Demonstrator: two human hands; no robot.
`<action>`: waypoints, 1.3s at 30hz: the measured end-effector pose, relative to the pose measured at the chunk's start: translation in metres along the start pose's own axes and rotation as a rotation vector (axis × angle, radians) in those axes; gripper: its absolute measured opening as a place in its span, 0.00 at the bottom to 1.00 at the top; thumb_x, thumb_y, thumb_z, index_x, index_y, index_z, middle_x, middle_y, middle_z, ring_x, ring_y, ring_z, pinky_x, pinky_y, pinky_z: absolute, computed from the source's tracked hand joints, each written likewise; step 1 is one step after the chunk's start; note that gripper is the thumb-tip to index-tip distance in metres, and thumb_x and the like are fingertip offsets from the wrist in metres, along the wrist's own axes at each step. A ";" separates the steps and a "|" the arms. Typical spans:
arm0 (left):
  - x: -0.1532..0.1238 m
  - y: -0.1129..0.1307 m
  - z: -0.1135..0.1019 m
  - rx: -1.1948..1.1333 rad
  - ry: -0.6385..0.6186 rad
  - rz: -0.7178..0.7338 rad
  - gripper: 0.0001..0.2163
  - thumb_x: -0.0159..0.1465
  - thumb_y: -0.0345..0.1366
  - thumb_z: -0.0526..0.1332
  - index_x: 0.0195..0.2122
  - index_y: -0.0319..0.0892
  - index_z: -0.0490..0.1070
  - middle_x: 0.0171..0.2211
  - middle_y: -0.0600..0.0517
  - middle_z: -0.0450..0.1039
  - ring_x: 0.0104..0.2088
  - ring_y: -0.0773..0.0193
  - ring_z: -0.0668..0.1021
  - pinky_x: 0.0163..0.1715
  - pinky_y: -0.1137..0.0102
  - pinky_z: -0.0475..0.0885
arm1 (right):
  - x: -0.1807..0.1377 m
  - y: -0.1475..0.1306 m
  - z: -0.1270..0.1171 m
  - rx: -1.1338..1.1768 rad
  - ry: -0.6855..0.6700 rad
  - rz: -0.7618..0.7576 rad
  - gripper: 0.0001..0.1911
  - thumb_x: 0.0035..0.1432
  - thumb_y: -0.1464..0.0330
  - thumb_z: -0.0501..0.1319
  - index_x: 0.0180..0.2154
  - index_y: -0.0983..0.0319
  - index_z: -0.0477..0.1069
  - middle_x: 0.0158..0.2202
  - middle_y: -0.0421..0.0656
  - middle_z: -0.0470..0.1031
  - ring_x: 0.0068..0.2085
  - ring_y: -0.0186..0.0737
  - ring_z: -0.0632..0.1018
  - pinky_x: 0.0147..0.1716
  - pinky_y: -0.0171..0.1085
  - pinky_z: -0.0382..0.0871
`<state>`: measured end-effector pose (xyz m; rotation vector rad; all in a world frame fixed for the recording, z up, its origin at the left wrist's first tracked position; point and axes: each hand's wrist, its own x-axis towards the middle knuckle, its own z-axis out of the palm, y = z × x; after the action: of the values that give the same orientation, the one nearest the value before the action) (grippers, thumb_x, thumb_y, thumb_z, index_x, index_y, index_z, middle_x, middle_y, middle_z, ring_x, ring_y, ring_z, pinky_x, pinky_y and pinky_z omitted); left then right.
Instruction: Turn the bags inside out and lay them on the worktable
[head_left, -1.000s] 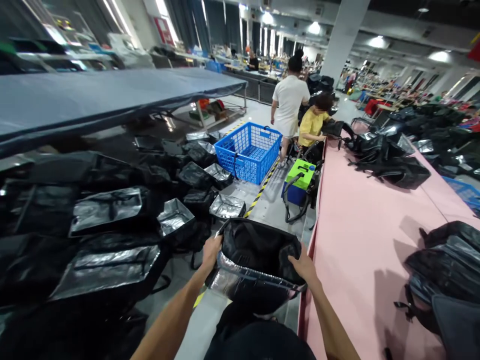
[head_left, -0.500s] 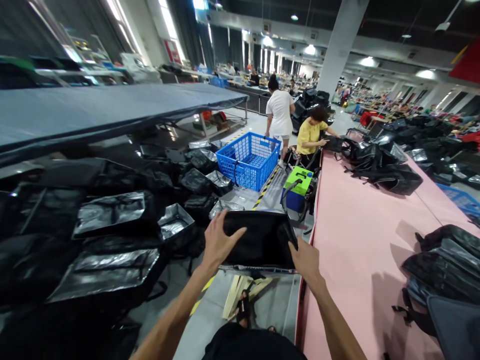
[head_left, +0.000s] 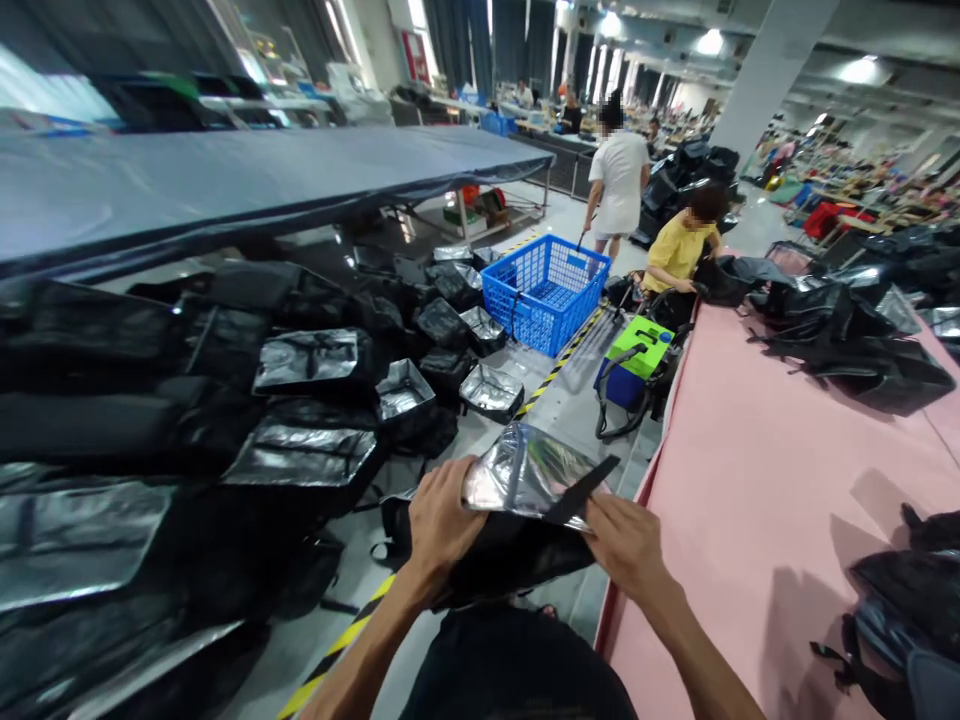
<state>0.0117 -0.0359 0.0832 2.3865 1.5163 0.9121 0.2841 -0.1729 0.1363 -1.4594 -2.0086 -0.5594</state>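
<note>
I hold a black insulated bag (head_left: 517, 545) with a silver foil lining (head_left: 517, 470) in front of me, over the aisle floor. My left hand (head_left: 439, 520) grips its left edge with fingers curled over the rim. My right hand (head_left: 626, 540) grips the right edge by a black strap that sticks up. The bag is folded partly flat, its shiny lining facing up.
A big heap of black and silver bags (head_left: 225, 420) fills the left. A pink table (head_left: 750, 470) with more black bags (head_left: 847, 335) runs along the right. Ahead stand a blue plastic basket (head_left: 544, 293), a green-topped box (head_left: 637, 360), and two people (head_left: 679, 250).
The bag went from open and upright to tipped and folded down, its silver lining now showing on top. Both hands shifted lower with it, and my view swung left.
</note>
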 end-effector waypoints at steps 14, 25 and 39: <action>-0.018 -0.026 -0.005 -0.436 -0.509 -0.014 0.35 0.59 0.27 0.65 0.70 0.42 0.68 0.79 0.34 0.65 0.78 0.41 0.72 0.74 0.48 0.73 | -0.014 -0.011 0.042 0.123 -0.076 0.339 0.09 0.79 0.63 0.65 0.53 0.58 0.80 0.43 0.43 0.91 0.41 0.41 0.89 0.43 0.38 0.82; 0.070 -0.084 0.009 -0.640 -0.769 -0.256 0.36 0.43 0.35 0.62 0.58 0.43 0.79 0.54 0.44 0.87 0.55 0.42 0.85 0.59 0.53 0.82 | 0.076 0.018 0.107 0.097 -0.245 0.314 0.20 0.74 0.49 0.69 0.54 0.58 0.85 0.45 0.46 0.92 0.41 0.42 0.88 0.41 0.37 0.77; 0.084 -0.151 0.101 -0.891 -0.576 -0.669 0.48 0.43 0.46 0.75 0.70 0.52 0.71 0.64 0.47 0.84 0.65 0.34 0.83 0.66 0.48 0.81 | 0.127 0.075 0.300 0.200 -0.836 0.512 0.23 0.83 0.59 0.53 0.46 0.52 0.87 0.37 0.40 0.86 0.35 0.39 0.80 0.37 0.35 0.67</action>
<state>-0.0202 0.1249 -0.0314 1.2241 1.1692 0.4964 0.2628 0.1316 -0.0007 -2.1866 -2.0150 0.5442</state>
